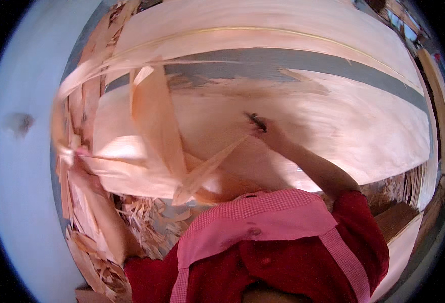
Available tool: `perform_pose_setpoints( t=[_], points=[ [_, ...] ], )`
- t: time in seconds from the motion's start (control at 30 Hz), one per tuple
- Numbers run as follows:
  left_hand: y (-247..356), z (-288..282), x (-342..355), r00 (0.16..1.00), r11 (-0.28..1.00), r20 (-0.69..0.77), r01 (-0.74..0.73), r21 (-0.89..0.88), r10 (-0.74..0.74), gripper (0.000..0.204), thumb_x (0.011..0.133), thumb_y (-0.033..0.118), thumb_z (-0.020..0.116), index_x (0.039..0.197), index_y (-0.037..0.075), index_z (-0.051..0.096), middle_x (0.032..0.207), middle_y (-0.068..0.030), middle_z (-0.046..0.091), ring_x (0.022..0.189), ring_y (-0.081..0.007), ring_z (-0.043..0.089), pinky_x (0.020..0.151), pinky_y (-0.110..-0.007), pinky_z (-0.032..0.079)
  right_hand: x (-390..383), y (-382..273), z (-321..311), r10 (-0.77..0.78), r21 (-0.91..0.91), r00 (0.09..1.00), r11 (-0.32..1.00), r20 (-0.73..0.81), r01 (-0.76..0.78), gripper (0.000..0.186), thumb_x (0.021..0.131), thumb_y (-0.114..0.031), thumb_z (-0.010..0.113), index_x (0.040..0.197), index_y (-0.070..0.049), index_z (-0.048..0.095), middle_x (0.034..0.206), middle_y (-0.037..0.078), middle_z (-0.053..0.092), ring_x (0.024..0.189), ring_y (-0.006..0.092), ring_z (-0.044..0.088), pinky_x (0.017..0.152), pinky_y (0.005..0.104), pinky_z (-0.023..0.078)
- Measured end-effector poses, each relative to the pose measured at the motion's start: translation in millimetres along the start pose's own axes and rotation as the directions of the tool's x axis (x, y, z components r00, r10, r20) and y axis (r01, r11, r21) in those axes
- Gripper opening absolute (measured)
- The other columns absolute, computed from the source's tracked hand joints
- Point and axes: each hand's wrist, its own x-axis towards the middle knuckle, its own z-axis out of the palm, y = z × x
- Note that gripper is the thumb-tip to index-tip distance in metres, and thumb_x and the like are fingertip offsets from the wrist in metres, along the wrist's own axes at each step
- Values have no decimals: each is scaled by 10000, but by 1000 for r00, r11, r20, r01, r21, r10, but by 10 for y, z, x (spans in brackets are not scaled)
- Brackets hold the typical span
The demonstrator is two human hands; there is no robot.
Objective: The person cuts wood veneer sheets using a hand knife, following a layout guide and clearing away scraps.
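A large sheet of thin, pale wood veneer point(353, 116) lies in front of me. My left hand point(83, 164), at the sheet's left end, is closed on veneer strips point(156, 116). They fold and twist across the sheet, and one blurred strip loops up and back from that hand. Over the middle of the sheet, my right hand point(268, 132) is closed round a small dark tool point(255, 121), too blurred to name more exactly. A tapering strip end reaches this hand; whether the fingers pinch it I cannot tell.
A second veneer sheet point(283, 17) lies at the far side, across a grey surface point(252, 55). Veneer scraps point(144, 217) are heaped at the near left, beside a pale blue wall point(25, 177). Stacked sheet edges point(409, 187) and a brown board point(396, 219) stand at the right.
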Motion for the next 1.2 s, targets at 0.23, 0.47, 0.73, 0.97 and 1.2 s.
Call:
perform_pose_setpoints(
  t=[0.23,0.47,0.73,0.97,1.2],
  points=[
    [-681,-1418,812,950,525,-194,39,850,244,196,757,131,562,900,7,511,782,-86,600,561,-129,539,447,-259,427,-131,-360,1095,105,-300,972,953,210,-38,260,734,-189,624,919,-8,591,797,138,623,718,222,590,663,353,457],
    [-2045,-739,1131,930,754,-216,368,544,-298,569,660,127,668,1117,-21,364,896,-172,533,559,-260,551,402,-350,447,142,-703,2097,285,-331,883,930,374,-160,325,743,-199,576,1023,-33,563,893,216,592,815,325,576,721,394,437],
    [-2074,-2,359,834,142,544,-551,822,91,602,728,229,631,1233,4,393,1292,-214,345,1163,-364,358,971,-427,306,-77,-613,2169,209,-346,939,932,274,-107,281,759,-146,530,1027,-76,582,901,203,596,819,348,567,726,409,439],
    [-1625,961,394,417,266,882,-896,356,222,555,724,-9,504,1261,83,394,1317,-168,336,1180,-357,349,973,-423,304,726,-1090,1056,-237,-328,971,916,28,233,275,755,-216,587,1025,-163,607,870,128,616,738,263,589,625,354,439],
    [-1362,1760,75,245,17,923,-968,251,296,668,692,-88,478,1295,177,365,1402,-76,237,1259,-322,266,1004,-475,256,759,-1321,199,-163,-859,865,130,475,496,254,786,-265,521,1022,-203,592,788,72,624,698,248,615,568,362,483]
  ],
)
